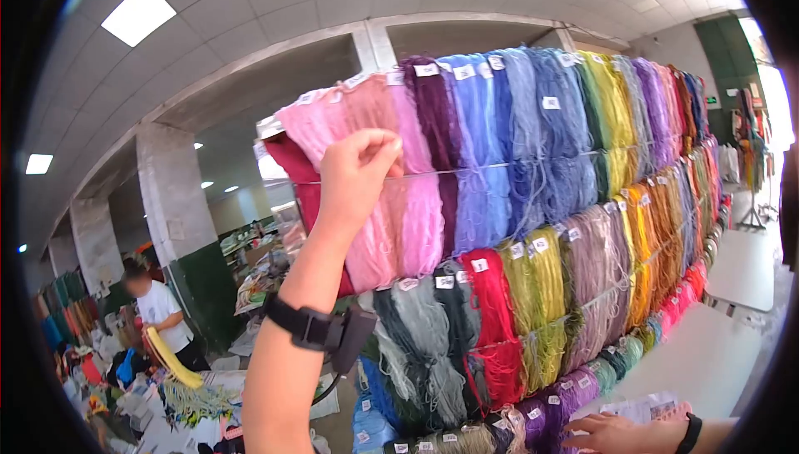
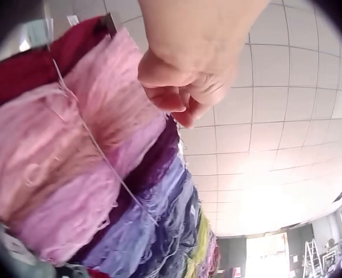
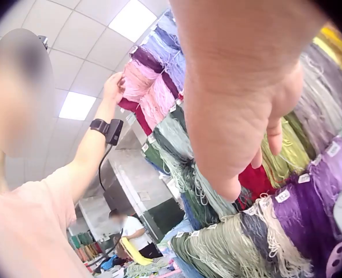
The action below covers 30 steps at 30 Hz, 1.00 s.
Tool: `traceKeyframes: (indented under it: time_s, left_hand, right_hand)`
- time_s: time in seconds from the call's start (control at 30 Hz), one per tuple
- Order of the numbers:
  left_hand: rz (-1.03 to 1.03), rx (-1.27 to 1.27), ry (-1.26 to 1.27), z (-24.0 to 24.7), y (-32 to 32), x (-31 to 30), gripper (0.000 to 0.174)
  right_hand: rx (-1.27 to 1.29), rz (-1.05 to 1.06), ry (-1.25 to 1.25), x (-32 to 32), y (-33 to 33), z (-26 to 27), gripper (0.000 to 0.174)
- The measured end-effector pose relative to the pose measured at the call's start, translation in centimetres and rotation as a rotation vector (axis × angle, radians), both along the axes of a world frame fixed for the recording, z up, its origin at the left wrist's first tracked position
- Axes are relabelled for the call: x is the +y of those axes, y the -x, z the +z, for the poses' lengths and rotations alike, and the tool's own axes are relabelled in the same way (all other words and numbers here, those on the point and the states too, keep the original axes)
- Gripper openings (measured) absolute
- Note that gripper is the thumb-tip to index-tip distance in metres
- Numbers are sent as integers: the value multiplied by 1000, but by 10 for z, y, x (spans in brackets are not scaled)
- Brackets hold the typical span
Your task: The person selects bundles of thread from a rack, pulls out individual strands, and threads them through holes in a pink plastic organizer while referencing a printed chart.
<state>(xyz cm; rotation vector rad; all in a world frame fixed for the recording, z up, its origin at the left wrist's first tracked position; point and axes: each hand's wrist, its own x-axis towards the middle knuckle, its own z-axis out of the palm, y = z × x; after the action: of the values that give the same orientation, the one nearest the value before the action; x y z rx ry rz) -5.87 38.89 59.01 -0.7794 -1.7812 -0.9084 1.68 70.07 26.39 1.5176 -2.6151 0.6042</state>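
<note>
Your left hand [image 1: 358,178] is curled, nothing visibly held, by pink yarn [image 1: 423,221] hung top row; right hand [image 1: 614,435] loose near purple yarn [image 1: 568,401]. Probably light, soft, tangles easily; grasp whole bundle near top.

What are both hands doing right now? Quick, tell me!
Left hand: closed, fingers curled by the pink yarn; nothing visible held.
Right hand: open, near the purple yarn, holding nothing I can see.

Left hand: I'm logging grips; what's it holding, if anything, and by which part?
Nothing visible: the left hand curls near the pink yarn, with none showing inside it.
</note>
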Motion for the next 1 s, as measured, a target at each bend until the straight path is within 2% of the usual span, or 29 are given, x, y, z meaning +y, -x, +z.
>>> traceKeyframes:
  time_s: [0.1, 0.2, 0.33, 0.47, 0.5, 0.6, 0.63, 0.73, 0.87, 1.0]
  left_hand:
    - [112, 82, -183, 14, 24, 23, 12]
    - [116, 129, -319, 25, 39, 23, 15]
    - [100, 123, -351, 27, 48, 32, 17]
    - [-47, 23, -600, 6, 46, 37, 18]
    - [-39, 41, -533, -4, 46, 38, 18]
    - [473, 539, -18, -16, 57, 48, 17]
    - [562, 464, 1, -14, 58, 48, 19]
    - [528, 449, -105, 2, 72, 27, 20]
    - [335, 425, -347, -1, 58, 27, 18]
    - [538, 379, -14, 4, 64, 23, 17]
  right_hand:
    - [-15, -65, 49, 10, -9, 8, 34]
    - [-28, -70, 77, 24, -12, 6, 33]
    - [-90, -88, 91, 38, -3, -2, 32]
    - [-100, -71, 188, 43, 7, -3, 31]
    - [-95, -57, 195, 43, 9, -4, 30]
    - [-154, -49, 170, 41, 15, 3, 30]
    - [-188, -50, 152, 39, 16, 5, 30]
    - [-136, -9, 198, 39, 19, 2, 31]
    - [-144, 18, 222, 43, 22, -6, 30]
    - [-196, 15, 237, 47, 24, -10, 29]
